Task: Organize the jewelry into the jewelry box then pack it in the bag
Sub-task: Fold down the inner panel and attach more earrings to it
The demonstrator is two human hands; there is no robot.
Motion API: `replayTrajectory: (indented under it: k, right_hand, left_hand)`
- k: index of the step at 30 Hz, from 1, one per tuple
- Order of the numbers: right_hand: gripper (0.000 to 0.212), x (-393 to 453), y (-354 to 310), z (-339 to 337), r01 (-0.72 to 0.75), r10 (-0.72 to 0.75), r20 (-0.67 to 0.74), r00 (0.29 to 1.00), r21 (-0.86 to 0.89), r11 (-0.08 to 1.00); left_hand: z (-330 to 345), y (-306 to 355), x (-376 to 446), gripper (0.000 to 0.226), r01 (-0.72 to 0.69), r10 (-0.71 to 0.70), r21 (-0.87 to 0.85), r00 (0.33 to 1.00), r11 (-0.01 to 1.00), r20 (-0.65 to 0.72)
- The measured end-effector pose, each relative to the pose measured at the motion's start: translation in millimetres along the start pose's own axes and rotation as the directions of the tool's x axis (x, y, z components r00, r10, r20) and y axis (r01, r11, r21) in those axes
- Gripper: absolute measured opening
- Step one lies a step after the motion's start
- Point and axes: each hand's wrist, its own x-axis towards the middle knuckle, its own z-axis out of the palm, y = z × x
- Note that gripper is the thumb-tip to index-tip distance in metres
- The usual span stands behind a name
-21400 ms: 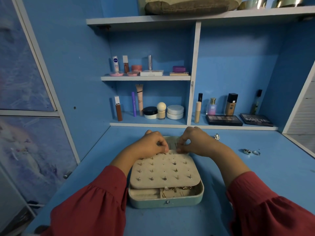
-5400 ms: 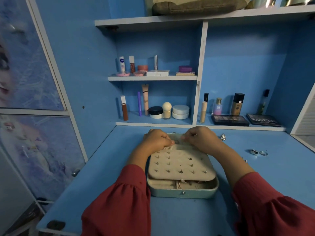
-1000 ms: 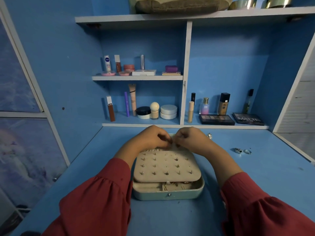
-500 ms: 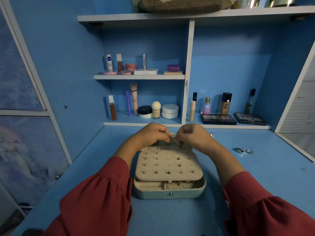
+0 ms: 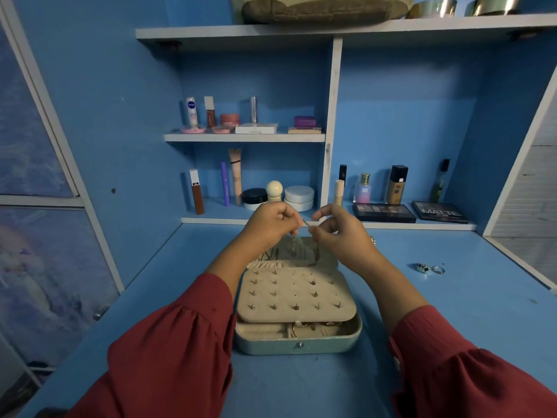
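A pale green jewelry box (image 5: 298,342) lies open on the blue desk, its cream earring panel (image 5: 294,294) studded with several earrings. My left hand (image 5: 272,226) and my right hand (image 5: 337,232) are raised above the box's far end, each pinching one end of a thin chain (image 5: 294,245) that hangs down between them towards the lid. Rings and chains lie in the box's front compartment (image 5: 313,327). Two rings (image 5: 429,268) lie loose on the desk to the right. An olive bag (image 5: 322,9) lies on the top shelf.
Cosmetics bottles, jars and tubes line the shelves behind the box, with two dark palettes (image 5: 411,211) at the right. Metal bowls (image 5: 461,6) stand on the top shelf. A small ornament (image 5: 373,240) peeks out behind my right wrist.
Both hands have risen from the far end of the box, lifting the thin chain so that it now hangs between them.
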Motion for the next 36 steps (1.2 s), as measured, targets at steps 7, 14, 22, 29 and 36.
replayTrajectory:
  k: [7,14,22,29,36]
  right_hand:
    - [0.016,3.0,15.1,4.8,-0.03,0.068,0.084,0.994,-0.392,0.92]
    - [0.034,3.9,14.6,7.0,-0.101,0.112,-0.001,0.994,-0.439,0.893]
    - [0.007,6.6,16.2,11.0,-0.153,0.118,-0.113,0.987,-0.378,0.913]
    - [0.006,7.9,18.0,16.2,-0.155,0.123,-0.176,0.977,-0.183,0.971]
    - [0.005,8.8,20.4,19.0,-0.161,0.143,-0.126,0.982,-0.144,0.976]
  left_hand:
    - [13.7,-10.5,22.3,0.011,-0.024,-0.058,0.56,0.99,0.828,0.129]
    - [16.3,-7.7,34.5,0.007,-0.105,-0.01,0.631,0.984,0.769,0.176]
    - [6.4,4.9,30.6,0.014,0.094,-0.098,0.089,0.994,0.992,0.041]
    - [3.0,4.5,30.7,0.012,0.138,-0.14,-0.127,0.99,0.982,-0.01]
    - [0.5,1.6,24.9,0.006,0.118,-0.12,-0.109,0.993,0.987,-0.01]
